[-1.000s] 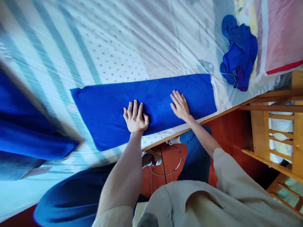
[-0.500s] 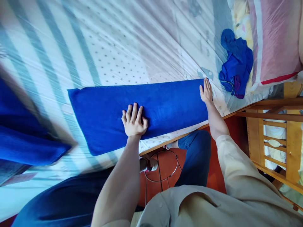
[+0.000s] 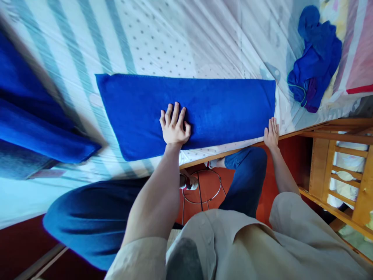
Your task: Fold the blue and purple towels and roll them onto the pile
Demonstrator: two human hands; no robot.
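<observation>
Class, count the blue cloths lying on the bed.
3: a long folded towel under the left hand, a blurred pile at far left, possibly several, a crumpled one upper right.

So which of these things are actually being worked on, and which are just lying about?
In hand: long blue towel, flat on the bed sheet; left hand pressed on it; right hand at its near corner.
Lying about: crumpled blue cloth; folded blue pile at left; wooden frame; wire ring on the floor.

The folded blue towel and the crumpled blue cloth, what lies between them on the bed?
Only bare bedsheet separates the folded blue towel from the crumpled blue cloth, head view.
</observation>
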